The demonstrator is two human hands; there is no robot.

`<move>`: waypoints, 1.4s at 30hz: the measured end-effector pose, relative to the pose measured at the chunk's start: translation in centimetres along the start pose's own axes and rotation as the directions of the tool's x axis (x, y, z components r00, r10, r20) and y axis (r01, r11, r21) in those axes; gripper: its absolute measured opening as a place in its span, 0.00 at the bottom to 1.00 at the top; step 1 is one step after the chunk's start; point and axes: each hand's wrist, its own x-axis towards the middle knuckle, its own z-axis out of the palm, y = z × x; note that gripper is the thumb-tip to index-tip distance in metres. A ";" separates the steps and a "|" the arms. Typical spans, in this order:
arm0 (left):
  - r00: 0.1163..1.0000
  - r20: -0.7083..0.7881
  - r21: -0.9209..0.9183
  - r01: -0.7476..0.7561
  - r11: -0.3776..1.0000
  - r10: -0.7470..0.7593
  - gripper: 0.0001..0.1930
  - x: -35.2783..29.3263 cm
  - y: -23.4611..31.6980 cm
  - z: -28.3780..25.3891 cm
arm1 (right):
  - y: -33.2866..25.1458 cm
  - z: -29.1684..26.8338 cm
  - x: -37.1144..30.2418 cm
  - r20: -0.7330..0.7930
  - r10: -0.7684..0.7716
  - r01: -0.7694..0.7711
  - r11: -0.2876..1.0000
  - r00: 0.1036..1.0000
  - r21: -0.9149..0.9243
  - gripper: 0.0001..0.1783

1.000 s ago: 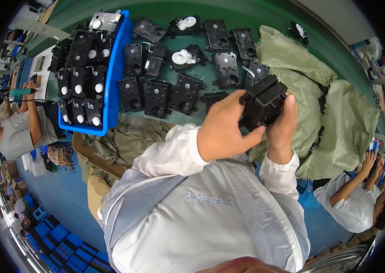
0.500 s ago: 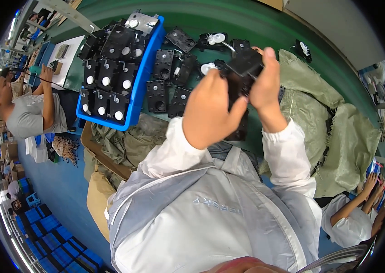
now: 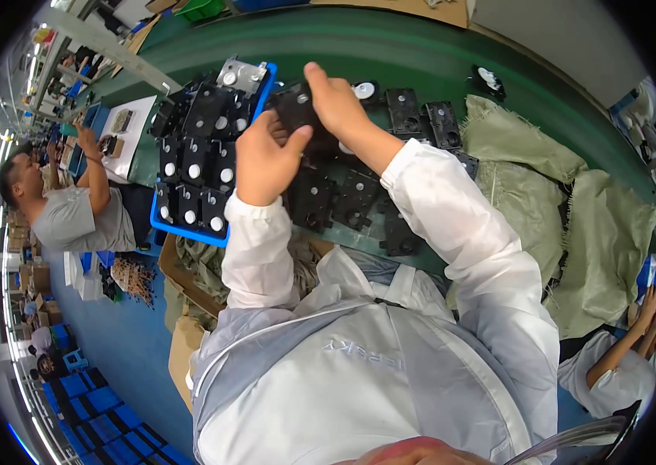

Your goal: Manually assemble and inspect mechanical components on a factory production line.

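A black box-like plastic housing [image 3: 291, 108] is held between my two hands, just right of a blue crate [image 3: 202, 237]. My left hand [image 3: 267, 161] curls its fingers round the near left side. My right hand [image 3: 337, 110] grips the right side, its thumb at the upper edge. Inside the crate, similar black housings [image 3: 210, 108] stand in rows, many with a white round knob and a small metal crank. More black housings [image 3: 356, 198] lie on the table to the right of my hands, some partly hidden by my arms.
Green woven sacks [image 3: 525, 190] lie on the green table [image 3: 390, 48] at right. A black part with a white piece [image 3: 487, 80] sits at the back. A cardboard box with cloth [image 3: 182, 283] stands below the crate. Co-workers are at left [image 3: 84, 213] and lower right [image 3: 614, 372].
My hands have carried the black housing leftward, from over the middle of the table to the crate's right edge. Several housings on the right that my hands covered now show.
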 end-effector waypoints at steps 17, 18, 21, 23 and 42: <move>0.999 0.032 0.622 0.006 0.783 -0.033 0.22 3.3 -7.8 -0.9 | 11.1 -28.2 12.8 0.176 0.147 0.188 -0.070 0.973 -0.980 0.56; 0.999 0.029 0.622 0.009 0.783 -0.034 0.22 2.8 -7.4 -0.7 | 11.0 -28.3 13.1 0.179 0.145 0.191 -0.071 0.973 -0.979 0.56; 0.989 -0.061 0.767 -0.039 0.640 0.133 0.22 1.3 -5.4 -0.1 | 10.4 -27.6 13.1 0.203 0.086 0.196 0.085 0.975 -0.977 0.54; 0.978 -0.072 0.802 -0.059 0.594 0.195 0.22 1.0 -3.6 0.7 | 9.5 -26.9 12.3 0.183 -0.003 0.179 0.236 0.983 -0.955 0.54; 0.738 0.611 -0.730 0.386 0.563 0.286 0.51 -11.1 6.3 16.6 | -2.3 -24.1 -22.1 -0.115 0.009 -0.020 0.995 0.993 -0.101 0.33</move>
